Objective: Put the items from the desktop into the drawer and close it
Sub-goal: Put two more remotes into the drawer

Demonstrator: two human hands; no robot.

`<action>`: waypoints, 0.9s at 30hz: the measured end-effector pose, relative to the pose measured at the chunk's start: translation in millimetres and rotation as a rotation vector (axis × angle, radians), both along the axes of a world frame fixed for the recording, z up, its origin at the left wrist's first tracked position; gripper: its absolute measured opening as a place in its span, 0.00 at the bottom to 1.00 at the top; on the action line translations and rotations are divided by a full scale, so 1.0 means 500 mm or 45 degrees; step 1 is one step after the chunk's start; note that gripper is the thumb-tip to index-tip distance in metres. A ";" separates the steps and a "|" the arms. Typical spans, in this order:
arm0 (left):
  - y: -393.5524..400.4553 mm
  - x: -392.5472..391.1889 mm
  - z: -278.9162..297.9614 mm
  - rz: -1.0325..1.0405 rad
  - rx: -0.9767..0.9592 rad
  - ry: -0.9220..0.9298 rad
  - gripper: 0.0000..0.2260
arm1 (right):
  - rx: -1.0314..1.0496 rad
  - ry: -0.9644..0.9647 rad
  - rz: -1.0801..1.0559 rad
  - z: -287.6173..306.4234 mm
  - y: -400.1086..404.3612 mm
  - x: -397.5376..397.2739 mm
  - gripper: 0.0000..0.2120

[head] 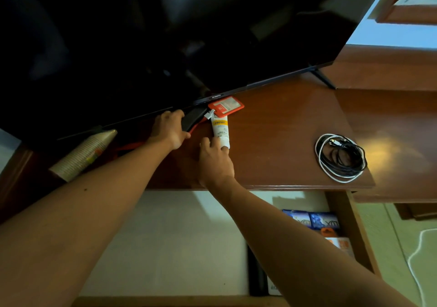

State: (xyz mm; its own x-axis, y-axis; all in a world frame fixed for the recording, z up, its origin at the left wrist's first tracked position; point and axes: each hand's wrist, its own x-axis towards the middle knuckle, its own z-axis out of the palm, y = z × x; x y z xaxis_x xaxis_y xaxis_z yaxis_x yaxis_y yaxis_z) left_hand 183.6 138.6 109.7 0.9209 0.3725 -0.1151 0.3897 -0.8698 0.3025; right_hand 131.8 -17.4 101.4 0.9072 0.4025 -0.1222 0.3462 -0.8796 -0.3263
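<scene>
Right hand (214, 159): fingertips closing on the white and yellow plastic tube (220, 129) cap, grip unfinished.
Tube: lying on the brown wooden counter (283, 129), long axis running 12 to 6, at 12 o'clock from that hand.
Left hand (169, 127): curling around a black flat object (192, 118).

Dark television (165, 34) above the desk

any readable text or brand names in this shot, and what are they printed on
"SKYWORTH": on the bottom bezel of the television.
Tube: script on its yellow band, too blurred to read.
Orange card holder: print too small to read.
Blue packets in the drawer: large letters, partly hidden, unreadable.
</scene>
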 end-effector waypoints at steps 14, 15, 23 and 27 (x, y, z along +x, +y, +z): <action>-0.011 -0.048 0.038 -0.030 0.051 0.115 0.19 | 0.044 -0.056 0.050 0.002 -0.009 -0.008 0.24; -0.019 -0.061 0.042 -0.026 0.045 0.093 0.19 | 0.061 -0.073 0.050 0.004 -0.010 -0.012 0.24; -0.109 -0.223 0.046 0.010 -0.188 -0.004 0.25 | 0.205 -0.069 -0.116 -0.008 -0.062 -0.093 0.21; -0.135 -0.308 0.017 -0.030 -0.347 -0.084 0.29 | 0.263 -0.021 -0.245 -0.011 -0.122 -0.157 0.29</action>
State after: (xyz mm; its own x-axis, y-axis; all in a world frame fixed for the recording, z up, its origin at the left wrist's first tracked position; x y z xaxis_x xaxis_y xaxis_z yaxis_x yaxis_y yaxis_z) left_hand 29.5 71.2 118.3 0.9376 0.3146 -0.1478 0.3423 -0.7614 0.5506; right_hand 53.4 -78.6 96.0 0.9706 0.2373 -0.0403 0.1859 -0.8452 -0.5011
